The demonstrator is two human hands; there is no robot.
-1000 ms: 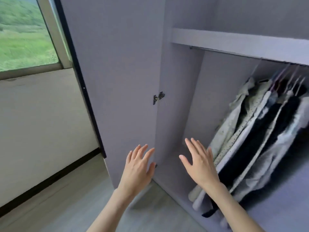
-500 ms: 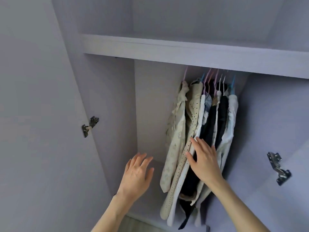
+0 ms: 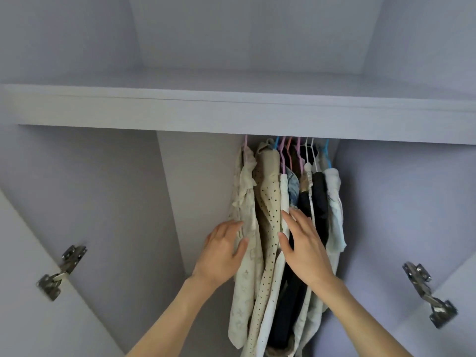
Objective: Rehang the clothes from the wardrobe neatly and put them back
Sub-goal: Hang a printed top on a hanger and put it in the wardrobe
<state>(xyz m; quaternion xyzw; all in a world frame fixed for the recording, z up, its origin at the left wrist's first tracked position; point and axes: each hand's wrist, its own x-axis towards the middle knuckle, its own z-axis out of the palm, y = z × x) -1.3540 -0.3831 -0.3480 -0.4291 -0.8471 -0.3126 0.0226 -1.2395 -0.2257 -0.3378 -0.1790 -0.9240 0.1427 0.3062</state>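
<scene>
Clothes (image 3: 273,222) hide left hand (image 3: 221,251) fingertips; hanger hooks cut off

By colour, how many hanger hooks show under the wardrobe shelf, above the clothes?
Pink or purple hooks: 4
Blue hooks: 2
White hooks: 2
Total: 8 hooks, as far as the crowded bunch lets one tell.
</scene>
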